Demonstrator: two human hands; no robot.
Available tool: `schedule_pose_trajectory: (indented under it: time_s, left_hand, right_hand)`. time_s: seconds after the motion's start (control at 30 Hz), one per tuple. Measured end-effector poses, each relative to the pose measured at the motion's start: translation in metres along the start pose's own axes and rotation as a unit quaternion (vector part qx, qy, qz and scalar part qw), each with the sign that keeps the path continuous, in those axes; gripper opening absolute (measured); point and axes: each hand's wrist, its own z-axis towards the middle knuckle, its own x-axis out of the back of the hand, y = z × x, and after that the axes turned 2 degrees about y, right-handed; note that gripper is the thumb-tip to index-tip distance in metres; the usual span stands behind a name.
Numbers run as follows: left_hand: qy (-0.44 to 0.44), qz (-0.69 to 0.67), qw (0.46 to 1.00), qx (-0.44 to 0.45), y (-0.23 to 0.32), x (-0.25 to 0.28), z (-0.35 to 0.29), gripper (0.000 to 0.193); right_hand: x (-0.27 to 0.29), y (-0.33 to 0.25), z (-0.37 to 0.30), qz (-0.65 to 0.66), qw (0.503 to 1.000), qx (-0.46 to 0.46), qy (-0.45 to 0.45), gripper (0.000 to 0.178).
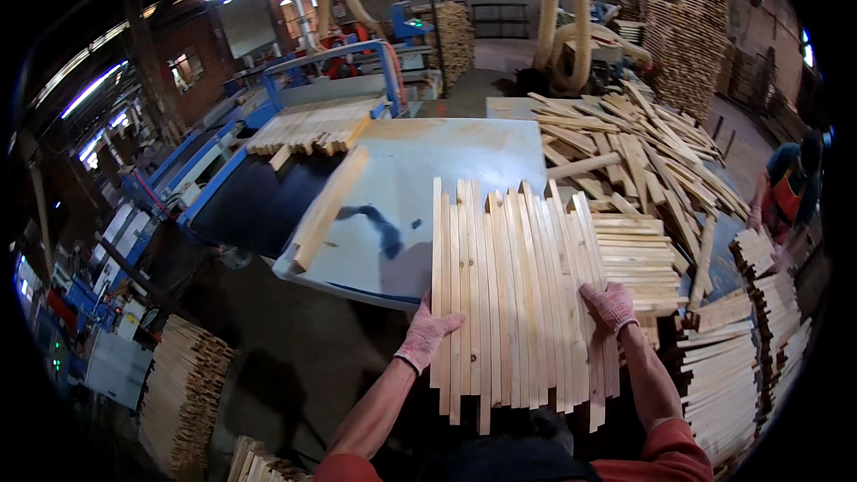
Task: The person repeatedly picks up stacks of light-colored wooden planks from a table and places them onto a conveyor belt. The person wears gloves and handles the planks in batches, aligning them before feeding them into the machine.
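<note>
- The row of wooden strips (513, 303) lies between the two hands, side by side and ragged at both ends (whether its far ends rest on the table, I cannot tell).
- Left hand (431, 333), gloved: at the row's 8 o'clock, grasping the outer edge, thumb over the strips.
- Right hand (611, 305), gloved: at 3 o'clock, gripping the opposite edge.
- Pale table (482, 143): toward 11 o'clock.
- Thick wooden beam (330, 205): at 10 o'clock, along the table's left side.
- Heap of loose sticks (643, 152): at 1 o'clock, jumbled.
- Co-worker (787, 187): farther out, at 2 o'clock.
</note>
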Motion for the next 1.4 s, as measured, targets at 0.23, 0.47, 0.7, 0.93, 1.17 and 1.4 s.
schedule_pose_trajectory:
  time_s: [0.23, 0.47, 0.7, 0.93, 1.17, 1.4]
  left_hand:
    - [0.021, 0.037, 0.995, 0.093, 0.005, 0.074, 0.037, 0.069]
    - [-0.006, 0.51, 0.857, 0.072, 0.066, 0.063, 0.137, 0.094]
    - [0.014, 0.7, 0.714, -0.013, 0.12, 0.053, 0.197, 0.121]
    - [0.216, 0.635, 0.735, -0.097, 0.178, 0.208, 0.196, 0.099]
    - [0.053, 0.416, 0.908, 0.004, 0.166, 0.218, 0.152, 0.087]
    - [0.055, 0.432, 0.9, -0.004, 0.119, 0.152, 0.194, 0.114]
  right_hand:
    - [-0.076, 0.003, 0.064, -0.188, 0.98, 0.03, -0.048, 0.08]
    - [-0.073, -0.037, 0.073, -0.146, 0.987, -0.034, 0.055, 0.084]
    - [-0.086, -0.092, 0.077, -0.109, 0.989, -0.068, 0.077, 0.087]
    - [-0.122, -0.111, 0.091, -0.148, 0.985, -0.074, 0.055, 0.092]
    - [-0.14, -0.122, 0.102, -0.129, 0.987, -0.086, 0.038, 0.086]
    - [-0.097, -0.097, 0.158, -0.106, 0.993, -0.043, 0.036, 0.091]
